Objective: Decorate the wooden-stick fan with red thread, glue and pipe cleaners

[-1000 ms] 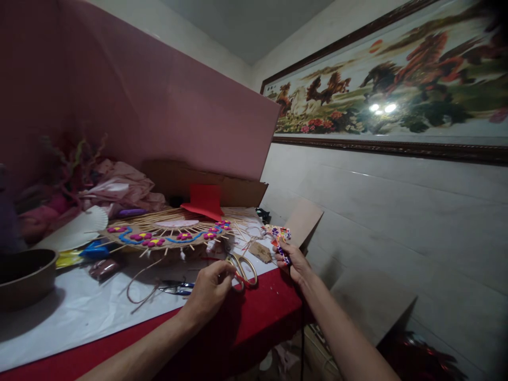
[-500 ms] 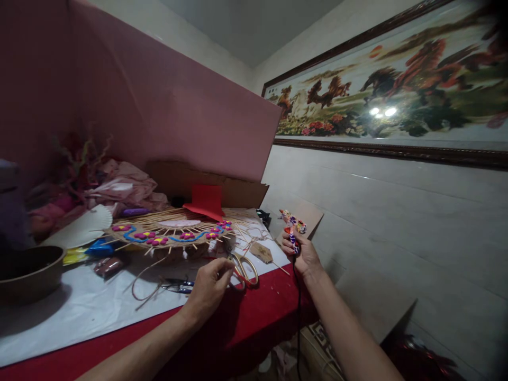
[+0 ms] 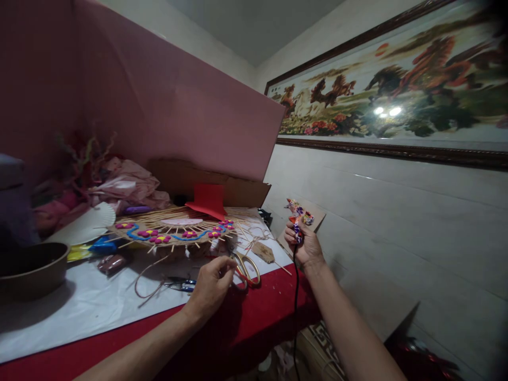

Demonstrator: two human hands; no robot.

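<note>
My right hand [image 3: 309,248] is wrapped round the handle of a patterned hot glue gun [image 3: 300,212], raised beyond the table's right edge with its nozzle to the left. A black cord [image 3: 296,312] hangs down from it. My left hand [image 3: 210,283] hovers by the table's front edge, fingers pinched together; whatever is between them cannot be made out. Gold-handled scissors [image 3: 257,275] lie just right of it, and dark pliers [image 3: 180,284] to its left. Behind it is a fan-shaped piece of thin sticks [image 3: 156,221], its band decorated with pink flowers and a blue wavy line.
White sheeting [image 3: 99,312] covers much of the red tablecloth [image 3: 254,309]. A brown bowl [image 3: 59,259] stands at the left, near a white shell-shaped plate [image 3: 93,222]. Red paper [image 3: 208,200] leans by a cardboard strip [image 3: 246,193]. A cardboard tag [image 3: 263,252] lies toward the right.
The glue gun in my right hand has shifted slightly right and up. My left hand keeps its pinch almost in place. The view has moved a little.
</note>
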